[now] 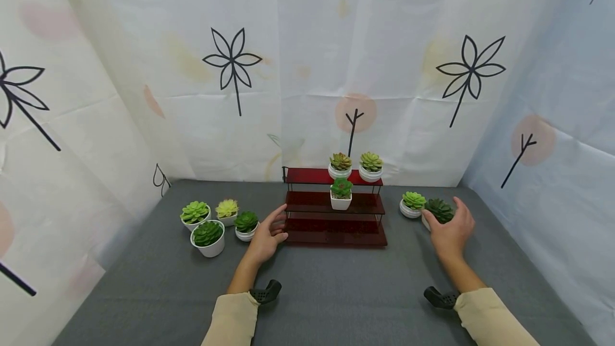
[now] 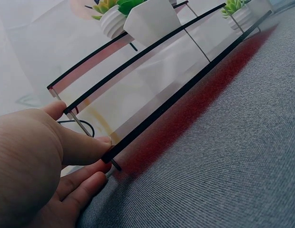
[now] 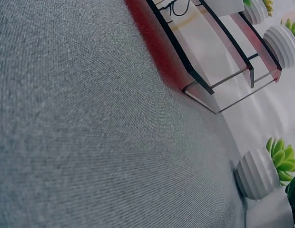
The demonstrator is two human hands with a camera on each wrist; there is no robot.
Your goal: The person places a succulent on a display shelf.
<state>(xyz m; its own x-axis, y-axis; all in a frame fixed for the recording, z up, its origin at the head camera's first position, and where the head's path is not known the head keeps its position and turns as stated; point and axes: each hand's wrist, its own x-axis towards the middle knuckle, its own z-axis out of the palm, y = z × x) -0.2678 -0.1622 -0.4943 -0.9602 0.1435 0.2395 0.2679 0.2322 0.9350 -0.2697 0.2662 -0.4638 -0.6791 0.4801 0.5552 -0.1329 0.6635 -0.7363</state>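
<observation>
A dark red three-tier display stand (image 1: 331, 233) stands on the table. My left hand (image 1: 266, 236) grips its left end; in the left wrist view the thumb (image 2: 93, 148) lies on the lowest shelf and other fingers come from below. Two potted succulents, one reddish (image 1: 340, 163) and one light green (image 1: 371, 165), sit on the top tier. On the middle tier is a green succulent in an angular white pot (image 1: 341, 203). At the right, my right hand (image 1: 451, 234) holds a dark green potted succulent (image 1: 439, 210) between thumb and fingers, hiding most of its pot.
Close to the left of that plant stands a light green succulent in a ribbed pot (image 1: 412, 206). Several potted succulents, including one in a round white pot (image 1: 210, 240), are grouped left of the stand. Patterned white cloth (image 1: 307, 68) hangs behind the grey table (image 1: 346, 298).
</observation>
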